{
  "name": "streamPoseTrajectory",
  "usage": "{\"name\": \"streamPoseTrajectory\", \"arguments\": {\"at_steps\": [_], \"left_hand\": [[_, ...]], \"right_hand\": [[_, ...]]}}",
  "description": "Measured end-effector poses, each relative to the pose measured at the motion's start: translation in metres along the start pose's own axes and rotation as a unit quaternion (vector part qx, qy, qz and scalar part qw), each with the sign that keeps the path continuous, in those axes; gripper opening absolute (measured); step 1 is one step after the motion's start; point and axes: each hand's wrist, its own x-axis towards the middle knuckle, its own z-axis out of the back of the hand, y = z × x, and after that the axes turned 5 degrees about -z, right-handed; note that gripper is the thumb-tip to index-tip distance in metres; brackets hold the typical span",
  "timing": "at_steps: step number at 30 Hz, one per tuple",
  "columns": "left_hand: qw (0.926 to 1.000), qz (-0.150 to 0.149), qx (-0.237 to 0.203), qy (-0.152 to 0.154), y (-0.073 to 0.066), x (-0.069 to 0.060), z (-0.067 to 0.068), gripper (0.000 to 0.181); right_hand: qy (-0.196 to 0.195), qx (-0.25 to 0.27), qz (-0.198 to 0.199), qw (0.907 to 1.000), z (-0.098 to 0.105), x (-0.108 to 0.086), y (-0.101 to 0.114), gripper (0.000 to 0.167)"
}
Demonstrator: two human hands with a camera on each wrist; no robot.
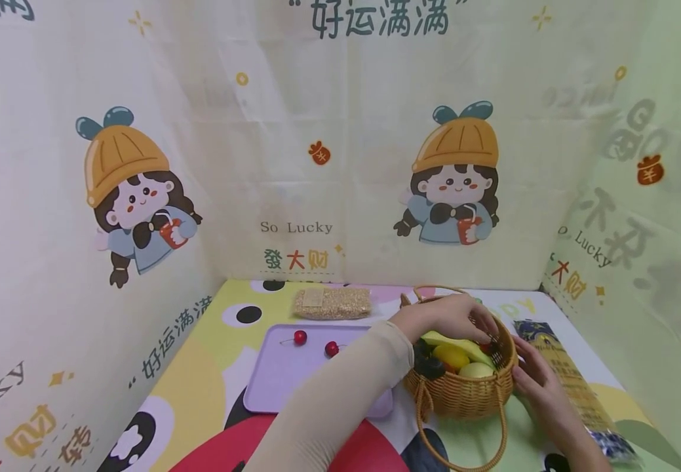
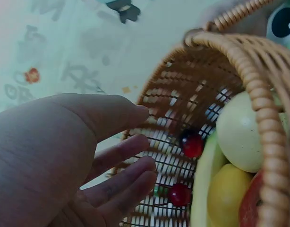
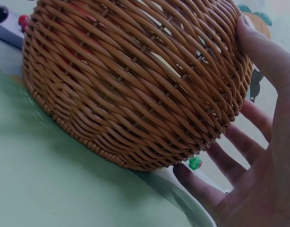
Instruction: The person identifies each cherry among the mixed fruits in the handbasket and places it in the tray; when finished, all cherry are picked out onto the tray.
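Observation:
A wicker basket (image 1: 464, 396) (image 3: 135, 85) holds a banana (image 1: 455, 342), a yellow fruit (image 1: 451, 358) (image 2: 227, 194), a pale round fruit (image 1: 477, 370) (image 2: 237, 132) and dark fruit (image 1: 428, 364). My left hand (image 1: 452, 314) (image 2: 64, 156) reaches over the basket's opening, its fingers loosely extended with nothing visible between them. Inside, two cherries (image 2: 191, 144) (image 2: 179, 195) lie near the woven wall, beside the banana. Against the basket's right outer side, my right hand (image 1: 543, 387) (image 3: 270, 179) rests with spread fingers, its thumb near the rim.
Left of the basket, a lilac tray (image 1: 290, 377) carries two cherries (image 1: 299, 337) (image 1: 331, 349). Behind the tray lies a bag of grains (image 1: 331, 303). A long gold and blue package (image 1: 573, 383) lies to the right. The basket's handle (image 1: 461, 467) hangs toward the front.

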Motion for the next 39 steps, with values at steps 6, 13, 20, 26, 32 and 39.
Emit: {"name": "streamPoseTrajectory", "arguments": {"at_steps": [6,13,20,26,32,39], "left_hand": [[0.9992,0.032,-0.021,0.008,0.006,0.018,-0.006,0.026],[0.9955,0.091,-0.026,0.001,0.019,0.028,-0.012,0.029],[0.9934,0.1,-0.049,-0.024,0.024,0.033,-0.021,0.032],[0.9941,0.093,-0.049,-0.026,0.025,0.04,-0.035,0.029],[0.996,0.087,-0.022,0.005,0.025,0.045,-0.041,0.026],[0.9954,0.095,0.0,0.002,0.012,0.037,-0.037,0.02]], "right_hand": [[0.002,0.005,0.001,1.0,0.001,0.002,0.002,0.063],[-0.002,0.002,-0.006,1.0,-0.003,0.002,0.002,0.062],[-0.011,-0.001,-0.025,0.9996,-0.003,0.001,0.004,0.062],[-0.012,0.001,-0.02,0.9997,-0.002,-0.001,0.003,0.062],[-0.017,0.005,-0.017,0.9997,-0.003,-0.001,0.001,0.062],[-0.017,0.006,-0.016,0.9997,-0.003,0.001,0.002,0.062]]}}
